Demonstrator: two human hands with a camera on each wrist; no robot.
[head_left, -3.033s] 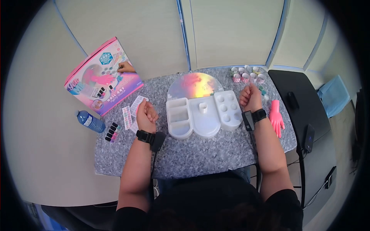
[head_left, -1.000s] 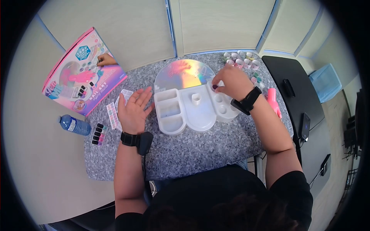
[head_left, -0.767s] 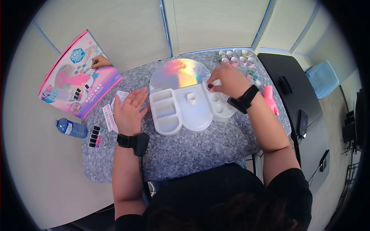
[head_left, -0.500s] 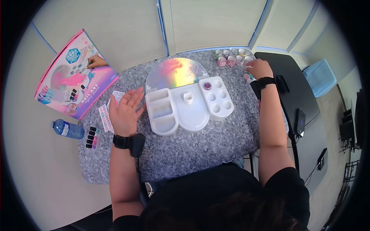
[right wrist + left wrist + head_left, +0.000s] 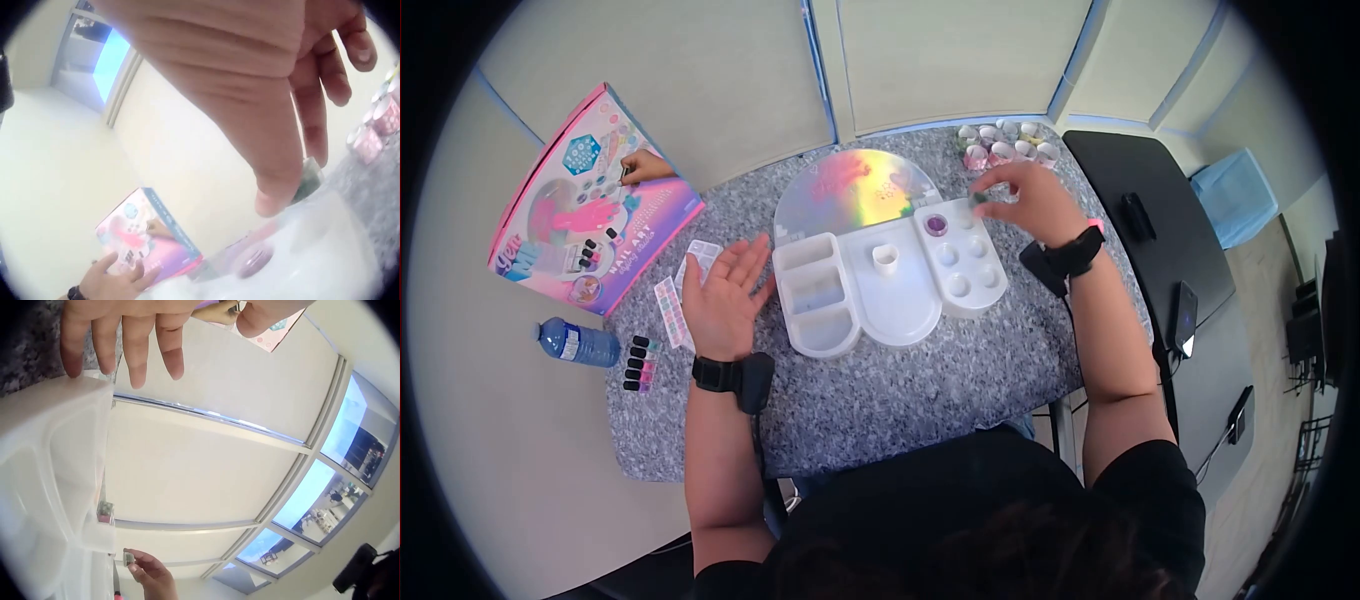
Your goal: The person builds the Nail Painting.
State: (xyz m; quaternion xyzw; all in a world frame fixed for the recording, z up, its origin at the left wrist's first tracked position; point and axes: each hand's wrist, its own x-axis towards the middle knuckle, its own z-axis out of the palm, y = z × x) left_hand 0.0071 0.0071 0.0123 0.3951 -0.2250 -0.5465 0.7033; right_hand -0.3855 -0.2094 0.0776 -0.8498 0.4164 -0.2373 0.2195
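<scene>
Between thumb and fingers my right hand (image 5: 1035,205) pinches a small clear pot with dark green contents (image 5: 308,182). It is held just over the far right round well of a white plastic tray (image 5: 892,315). A purple pot (image 5: 937,225) sits in the neighbouring far left well; the other wells show no pots. My left hand (image 5: 722,308) is palm up with fingers spread, beside the tray's three-compartment side, holding nothing. Behind the tray's middle stands a rounded iridescent panel (image 5: 820,195), and a short white post (image 5: 885,260) rises from the centre.
Left are a nail art box (image 5: 590,215), a water bottle (image 5: 578,342), several black-capped polish bottles (image 5: 638,365) and sticker sheets (image 5: 670,312). Several patterned rolls (image 5: 1000,152) stand back right. A pink model hand is mostly hidden behind the right wrist. A black table (image 5: 1145,215) adjoins on the right.
My right hand set the purple pot in a well, reached right to the small pots, and came back to the tray with a green one. The left hand opened and turned palm up.
</scene>
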